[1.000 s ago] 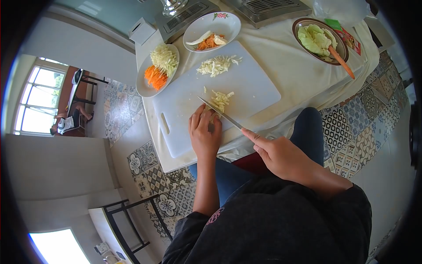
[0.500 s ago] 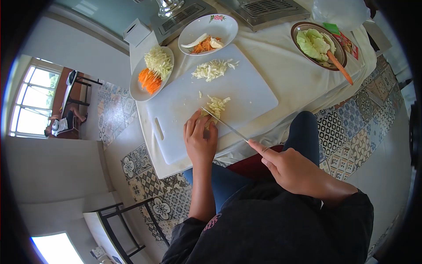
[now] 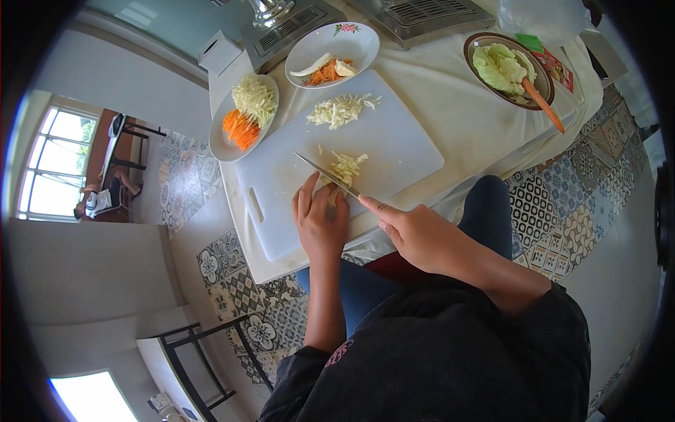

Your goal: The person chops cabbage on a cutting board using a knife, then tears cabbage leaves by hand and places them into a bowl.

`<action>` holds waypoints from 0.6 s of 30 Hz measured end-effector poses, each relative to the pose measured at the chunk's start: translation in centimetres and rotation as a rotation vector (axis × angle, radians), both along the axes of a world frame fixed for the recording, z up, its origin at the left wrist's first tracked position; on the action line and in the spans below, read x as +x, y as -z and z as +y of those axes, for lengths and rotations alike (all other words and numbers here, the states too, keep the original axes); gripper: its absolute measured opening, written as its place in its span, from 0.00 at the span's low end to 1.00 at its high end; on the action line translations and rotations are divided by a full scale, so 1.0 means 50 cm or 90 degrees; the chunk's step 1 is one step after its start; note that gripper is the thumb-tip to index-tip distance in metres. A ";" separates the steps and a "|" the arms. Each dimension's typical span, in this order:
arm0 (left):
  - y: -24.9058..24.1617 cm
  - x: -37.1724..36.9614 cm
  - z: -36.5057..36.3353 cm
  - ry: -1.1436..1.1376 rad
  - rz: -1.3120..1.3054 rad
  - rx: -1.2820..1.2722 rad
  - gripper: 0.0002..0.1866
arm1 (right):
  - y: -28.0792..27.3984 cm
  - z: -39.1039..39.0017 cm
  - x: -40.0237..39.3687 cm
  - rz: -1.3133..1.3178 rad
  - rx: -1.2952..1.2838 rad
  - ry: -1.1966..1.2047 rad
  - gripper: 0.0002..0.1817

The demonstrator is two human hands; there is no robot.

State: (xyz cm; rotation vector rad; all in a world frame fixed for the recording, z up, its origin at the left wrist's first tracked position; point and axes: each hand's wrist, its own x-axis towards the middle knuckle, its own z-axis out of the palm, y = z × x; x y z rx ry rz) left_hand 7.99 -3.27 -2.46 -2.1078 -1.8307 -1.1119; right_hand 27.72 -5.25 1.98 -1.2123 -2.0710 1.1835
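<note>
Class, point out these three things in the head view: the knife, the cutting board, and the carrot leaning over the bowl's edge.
Knife [image 3: 325, 174]: head view, middle of the blade.
Cutting board [image 3: 404, 144]: head view, bare surface toward its right side.
Carrot [image 3: 543, 105]: head view, middle of its length.

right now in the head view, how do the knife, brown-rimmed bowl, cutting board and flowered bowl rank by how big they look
1. Cutting board
2. Flowered bowl and brown-rimmed bowl, too alike to rank
3. Knife, the narrow blade and little else showing
</note>
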 end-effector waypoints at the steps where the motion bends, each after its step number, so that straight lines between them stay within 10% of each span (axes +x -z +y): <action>1: -0.002 0.002 0.000 -0.003 0.008 0.013 0.09 | -0.003 -0.002 0.002 -0.015 -0.011 -0.002 0.27; 18: -0.005 0.005 -0.004 -0.038 -0.056 -0.027 0.11 | -0.123 -0.100 0.135 -0.081 -0.147 -0.021 0.27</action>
